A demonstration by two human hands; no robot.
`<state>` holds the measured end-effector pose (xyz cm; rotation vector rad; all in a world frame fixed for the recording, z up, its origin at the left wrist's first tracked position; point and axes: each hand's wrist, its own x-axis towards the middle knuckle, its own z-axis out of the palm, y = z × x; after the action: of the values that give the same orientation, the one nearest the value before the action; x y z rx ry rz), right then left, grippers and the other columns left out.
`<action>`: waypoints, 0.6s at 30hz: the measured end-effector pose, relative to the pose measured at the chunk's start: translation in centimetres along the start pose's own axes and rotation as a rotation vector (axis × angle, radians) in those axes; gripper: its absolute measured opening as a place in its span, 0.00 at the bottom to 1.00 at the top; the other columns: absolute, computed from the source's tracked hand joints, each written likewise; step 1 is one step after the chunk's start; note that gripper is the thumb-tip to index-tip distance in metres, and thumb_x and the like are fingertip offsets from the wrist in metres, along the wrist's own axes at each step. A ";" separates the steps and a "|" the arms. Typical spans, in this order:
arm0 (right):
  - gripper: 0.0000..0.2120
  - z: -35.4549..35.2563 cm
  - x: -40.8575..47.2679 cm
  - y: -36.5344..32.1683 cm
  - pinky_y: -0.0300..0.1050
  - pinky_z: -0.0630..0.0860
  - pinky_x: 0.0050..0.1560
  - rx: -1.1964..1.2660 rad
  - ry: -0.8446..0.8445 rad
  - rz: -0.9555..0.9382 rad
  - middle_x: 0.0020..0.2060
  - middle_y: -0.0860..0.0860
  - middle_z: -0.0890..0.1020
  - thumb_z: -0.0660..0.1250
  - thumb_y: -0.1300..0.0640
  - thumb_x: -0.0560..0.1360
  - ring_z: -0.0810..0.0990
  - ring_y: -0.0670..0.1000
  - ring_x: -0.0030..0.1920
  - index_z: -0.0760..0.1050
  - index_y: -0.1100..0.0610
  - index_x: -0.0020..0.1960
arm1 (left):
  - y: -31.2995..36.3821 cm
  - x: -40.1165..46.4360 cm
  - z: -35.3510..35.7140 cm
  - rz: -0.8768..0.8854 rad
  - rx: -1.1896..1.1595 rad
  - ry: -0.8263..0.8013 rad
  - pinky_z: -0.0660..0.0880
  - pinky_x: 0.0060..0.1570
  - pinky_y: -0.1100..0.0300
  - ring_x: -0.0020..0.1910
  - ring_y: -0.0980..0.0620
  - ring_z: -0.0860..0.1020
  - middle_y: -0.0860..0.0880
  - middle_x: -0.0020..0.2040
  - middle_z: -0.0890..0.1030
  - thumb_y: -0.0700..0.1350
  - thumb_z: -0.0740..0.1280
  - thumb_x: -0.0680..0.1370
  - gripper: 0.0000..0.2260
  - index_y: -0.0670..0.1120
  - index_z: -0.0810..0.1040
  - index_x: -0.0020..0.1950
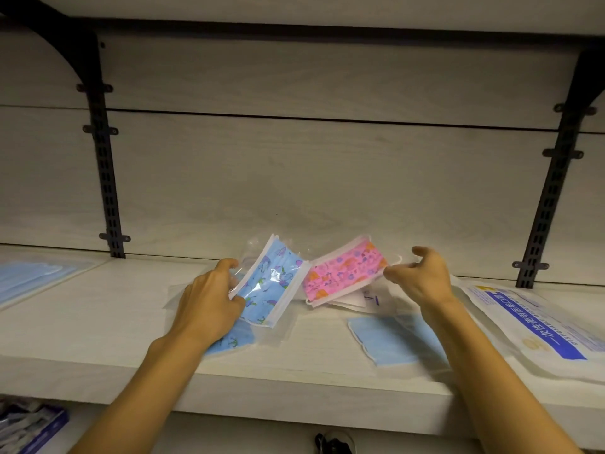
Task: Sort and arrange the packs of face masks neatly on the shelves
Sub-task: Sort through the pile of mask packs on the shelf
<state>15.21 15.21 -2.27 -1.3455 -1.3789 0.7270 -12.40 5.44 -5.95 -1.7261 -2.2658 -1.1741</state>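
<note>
Mask packs stand tilted at mid-shelf: the blue patterned pack [273, 283] in the left hand [209, 306], its long axis running up and away, and the pink patterned pack [343, 271] pinched at its right end by the right hand [422, 280]. Each hand's fingers curl round its own pack. Plain blue masks [389, 339] lie flat on the shelf [98, 322], below the right hand.

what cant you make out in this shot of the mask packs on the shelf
All in the head view:
- Blue patterned pack: its lower left corner is covered by the left hand.
- Second blue patterned pack: mostly under that hand and wrist.
- White pack: largely under the pink patterned pack.
- Large labelled pack: cut off by the right edge, its print too small to read.
- Plain blue stack: cut off by the left edge.
</note>
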 end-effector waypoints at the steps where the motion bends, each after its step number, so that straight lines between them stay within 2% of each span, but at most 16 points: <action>1: 0.25 -0.2 0.0 -0.1 0.42 0.72 0.44 0.085 0.009 0.029 0.41 0.55 0.81 0.71 0.66 0.68 0.78 0.54 0.44 0.71 0.64 0.64 | 0.0 0.0 0.0 -0.002 -0.009 0.002 0.72 0.46 0.56 0.52 0.48 0.76 0.51 0.54 0.79 0.40 0.67 0.73 0.20 0.49 0.71 0.64; 3: 0.09 -0.3 -0.2 -0.3 0.40 0.68 0.34 0.210 0.006 0.039 0.38 0.55 0.78 0.70 0.68 0.68 0.74 0.53 0.39 0.78 0.64 0.48 | -0.1 0.0 0.1 0.013 -0.032 0.006 0.74 0.46 0.54 0.49 0.48 0.76 0.53 0.49 0.79 0.39 0.67 0.73 0.12 0.50 0.75 0.54; 4: 0.03 -0.3 -0.3 -0.4 0.39 0.67 0.33 0.252 0.006 0.039 0.38 0.55 0.77 0.69 0.67 0.69 0.73 0.53 0.38 0.78 0.63 0.42 | -0.2 -0.1 0.1 0.030 -0.050 0.008 0.75 0.47 0.53 0.48 0.48 0.76 0.54 0.46 0.78 0.39 0.67 0.73 0.10 0.50 0.75 0.51; 5: 0.02 -0.4 -0.3 -0.5 0.39 0.67 0.34 0.287 0.001 0.042 0.38 0.55 0.77 0.69 0.66 0.71 0.73 0.52 0.37 0.78 0.61 0.41 | -0.2 -0.1 0.2 0.047 -0.064 0.009 0.74 0.46 0.53 0.47 0.49 0.76 0.55 0.45 0.77 0.39 0.67 0.73 0.09 0.51 0.74 0.48; 6: 0.01 -0.3 -0.4 -0.7 0.39 0.68 0.35 0.314 -0.014 0.050 0.40 0.54 0.78 0.69 0.64 0.72 0.74 0.51 0.36 0.79 0.60 0.43 | -0.2 -0.2 0.3 0.065 -0.073 0.008 0.74 0.45 0.54 0.45 0.49 0.75 0.56 0.44 0.76 0.39 0.67 0.73 0.08 0.52 0.73 0.47; 9: 0.12 -0.1 -0.5 -0.6 0.42 0.68 0.39 0.314 -0.096 0.067 0.40 0.51 0.81 0.69 0.57 0.74 0.78 0.49 0.35 0.76 0.53 0.57 | -0.2 -0.3 0.4 0.107 -0.057 0.026 0.70 0.41 0.56 0.42 0.49 0.73 0.56 0.41 0.74 0.45 0.64 0.77 0.06 0.54 0.70 0.51; 11: 0.18 0.2 -0.7 -0.4 0.41 0.72 0.40 0.245 -0.203 0.048 0.40 0.53 0.84 0.71 0.55 0.74 0.81 0.50 0.34 0.71 0.46 0.61 | -0.1 -0.3 0.3 0.116 0.001 0.039 0.67 0.38 0.56 0.40 0.48 0.72 0.55 0.38 0.73 0.50 0.61 0.79 0.08 0.58 0.68 0.57; 14: 0.31 0.9 -0.8 0.0 0.38 0.76 0.29 0.162 -0.296 -0.027 0.44 0.59 0.84 0.75 0.65 0.70 0.81 0.51 0.31 0.65 0.46 0.64 | 0.0 -0.5 0.1 0.098 0.068 0.032 0.65 0.38 0.56 0.40 0.48 0.72 0.54 0.36 0.72 0.54 0.59 0.80 0.12 0.62 0.65 0.63; 16: 0.35 1.1 -0.6 0.3 0.43 0.80 0.31 0.140 -0.271 -0.061 0.44 0.61 0.83 0.73 0.71 0.69 0.80 0.52 0.30 0.64 0.48 0.67 | 0.1 -0.6 0.1 0.083 0.020 -0.009 0.67 0.37 0.55 0.38 0.49 0.72 0.54 0.34 0.72 0.54 0.61 0.79 0.13 0.61 0.65 0.63; 18: 0.34 1.1 -0.5 0.5 0.50 0.82 0.38 0.136 -0.233 -0.085 0.44 0.63 0.82 0.69 0.74 0.69 0.80 0.54 0.32 0.64 0.50 0.67 | 0.1 -0.8 0.1 0.046 -0.090 -0.065 0.72 0.40 0.53 0.39 0.49 0.74 0.52 0.36 0.75 0.50 0.65 0.78 0.14 0.59 0.67 0.62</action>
<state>14.32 15.07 -3.20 -1.1155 -1.5309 0.9248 -12.00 4.88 -6.28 -1.8642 -2.2282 -1.2476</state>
